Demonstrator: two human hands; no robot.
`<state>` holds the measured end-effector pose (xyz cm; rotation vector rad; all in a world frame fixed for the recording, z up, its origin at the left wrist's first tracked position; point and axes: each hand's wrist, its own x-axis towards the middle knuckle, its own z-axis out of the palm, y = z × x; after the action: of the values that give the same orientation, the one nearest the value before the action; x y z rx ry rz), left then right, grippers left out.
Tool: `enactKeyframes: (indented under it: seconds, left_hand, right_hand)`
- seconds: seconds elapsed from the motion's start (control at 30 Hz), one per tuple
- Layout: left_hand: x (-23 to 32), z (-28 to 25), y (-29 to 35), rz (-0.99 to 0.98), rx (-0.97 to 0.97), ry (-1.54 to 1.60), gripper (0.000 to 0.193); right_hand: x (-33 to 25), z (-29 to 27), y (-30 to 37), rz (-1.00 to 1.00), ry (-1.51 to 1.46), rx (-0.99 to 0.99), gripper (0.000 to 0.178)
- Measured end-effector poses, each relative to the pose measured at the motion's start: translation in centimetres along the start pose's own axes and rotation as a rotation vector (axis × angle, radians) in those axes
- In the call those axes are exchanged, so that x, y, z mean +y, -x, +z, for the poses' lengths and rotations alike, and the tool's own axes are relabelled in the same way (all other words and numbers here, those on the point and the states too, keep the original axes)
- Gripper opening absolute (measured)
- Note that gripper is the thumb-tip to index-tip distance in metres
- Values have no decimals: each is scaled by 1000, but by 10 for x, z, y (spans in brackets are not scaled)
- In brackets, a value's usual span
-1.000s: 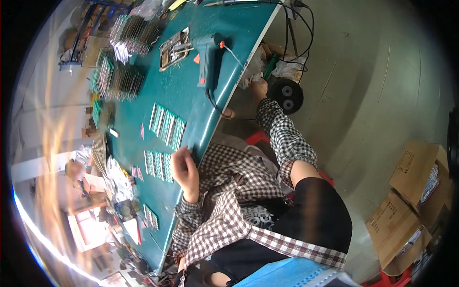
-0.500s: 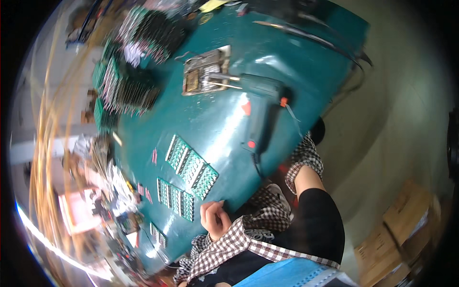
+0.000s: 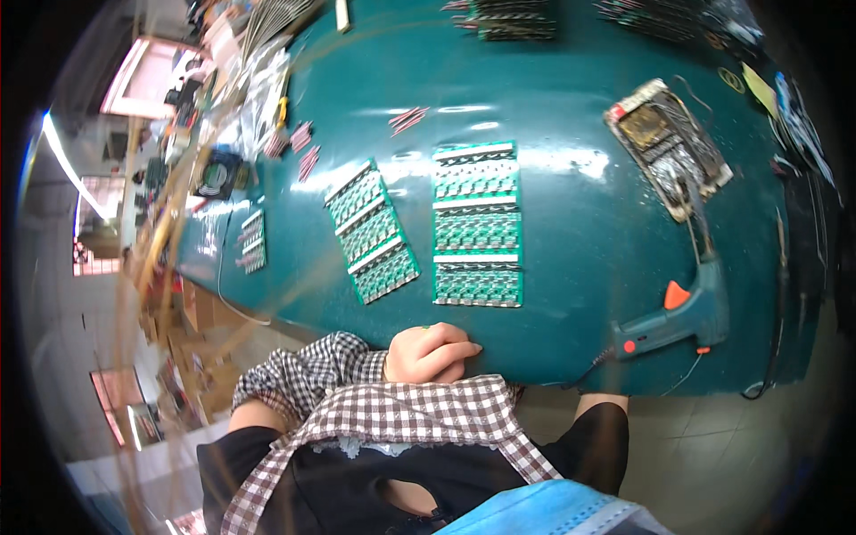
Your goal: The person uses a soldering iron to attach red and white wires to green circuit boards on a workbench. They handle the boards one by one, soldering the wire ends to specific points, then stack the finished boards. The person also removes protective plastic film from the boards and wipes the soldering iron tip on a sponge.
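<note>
My left hand point(image 3: 432, 353) rests at the table's near edge, fingers curled in loosely, with nothing showing in them. A checked sleeve covers its forearm. Just beyond it lie two green circuit board panels, a straight one point(image 3: 477, 227) and a tilted one point(image 3: 371, 234), both with rows of small parts and white strips. My right hand is out of sight below the table edge; only a bit of bare forearm shows there. To the right, a teal glue gun point(image 3: 682, 312) with an orange trigger lies with its nozzle on a glue-smeared metal tray point(image 3: 655, 111).
Small bundles of pink pieces point(image 3: 408, 119) lie past the panels. A smaller board point(image 3: 253, 241) is at the left. Stacked boards point(image 3: 517, 20) stand at the far edge. A soldering iron point(image 3: 782, 241) and cables run along the right. Cardboard boxes point(image 3: 209, 308) are at the lower left.
My view has swung round, so the table now appears straight ahead and the glue gun sits at the right. My left hand stays near the panels, still curled.
</note>
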<state>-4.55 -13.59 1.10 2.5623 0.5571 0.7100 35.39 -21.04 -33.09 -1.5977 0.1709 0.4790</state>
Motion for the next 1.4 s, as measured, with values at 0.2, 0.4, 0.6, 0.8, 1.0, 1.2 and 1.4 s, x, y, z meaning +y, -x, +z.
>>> enactKeyframes:
  seconds: [0.2,0.4,0.6,0.8,1.0,1.2,1.4]
  left_hand:
    - [-3,-4,-4,-8,-36,9,28]
    - [-8,-1,1,10,-9,-13,28]
    - [-13,4,3,20,13,-1,30]
    - [-19,11,9,43,58,50,29]
    - [-33,24,9,80,123,159,26]
    - [-40,23,17,113,129,351,26]
    - [-35,-3,29,107,87,526,23]
  right_hand:
    - [-27,-2,15,-68,213,-93,56]
    - [-40,5,39,-165,368,-204,52]
    - [-56,5,64,-282,524,-283,49]
    - [-69,4,107,-420,748,-360,45]
    - [-84,-14,149,-549,1013,-377,43]
    - [-85,-31,173,-587,1255,-465,40]
    - [-131,-91,247,124,683,-507,33]
